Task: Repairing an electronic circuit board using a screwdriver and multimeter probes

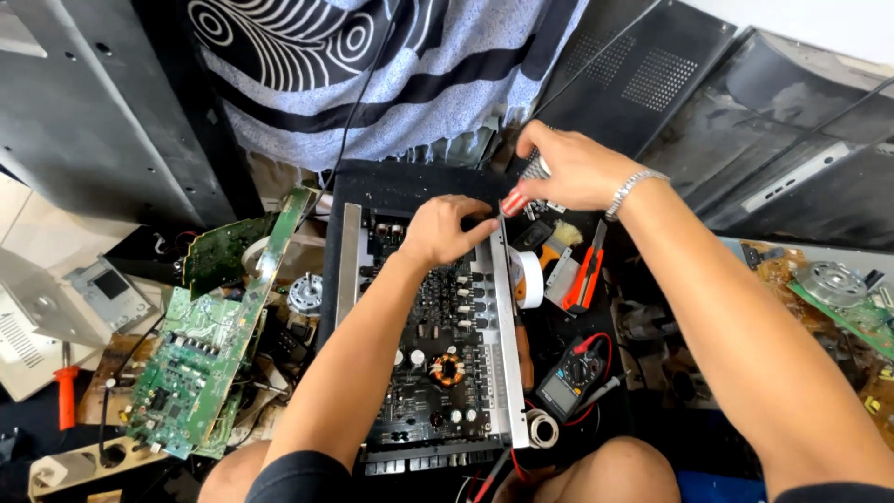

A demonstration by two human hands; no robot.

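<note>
An opened amplifier (438, 326) with a black circuit board and silver side rails lies in front of me. My left hand (445, 228) rests on its far end, fingers curled against the right rail. My right hand (568, 169) grips a screwdriver with a red handle (513, 200), its tip pointing down at the rail's far corner next to my left fingers. A metal watch band (631, 189) circles my right wrist.
Green circuit boards (196, 363) pile up at left. A multimeter (573, 377), white tape roll (531, 278) and orange utility knife (587, 275) lie right of the amplifier. Black perforated metal covers (643, 74) and a patterned cloth (372, 65) sit behind.
</note>
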